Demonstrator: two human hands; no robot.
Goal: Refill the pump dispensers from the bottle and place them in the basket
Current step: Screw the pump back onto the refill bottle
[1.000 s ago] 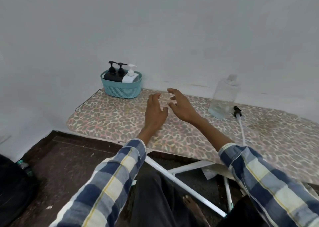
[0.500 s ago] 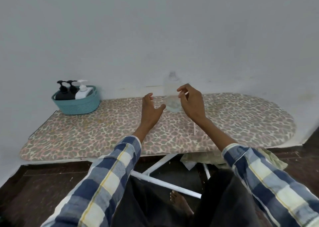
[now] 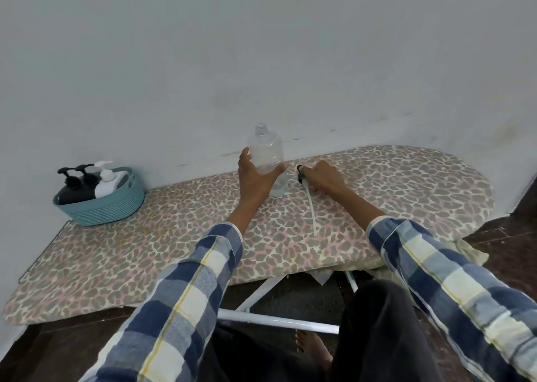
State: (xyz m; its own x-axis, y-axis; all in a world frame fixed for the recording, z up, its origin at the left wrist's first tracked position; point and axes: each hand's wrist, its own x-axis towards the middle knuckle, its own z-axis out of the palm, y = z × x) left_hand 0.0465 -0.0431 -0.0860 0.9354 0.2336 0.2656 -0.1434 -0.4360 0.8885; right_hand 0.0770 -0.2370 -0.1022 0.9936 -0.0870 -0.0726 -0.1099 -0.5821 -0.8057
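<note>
You have three dispensers (image 3: pixel 87 182) in one teal basket (image 3: pixel 100 204) at the board's (image 3: pixel 145 250) far left: two black, one white, pumps up. One clear bottle (image 3: pixel 266 152) stands uncapped near the wall, mid-board, a little pale liquid at its bottom. Your left hand (image 3: pixel 255 178) has a wide grip curving round the bottle. Your right hand (image 3: pixel 325 178) pinches one loose black pump (image 3: pixel 302 176), its white tube lying on the board.

Both sleeves (image 3: pixel 186 291) are blue, white and grey plaid with thin yellow lines, above dark trousers (image 3: pixel 386 338).
</note>
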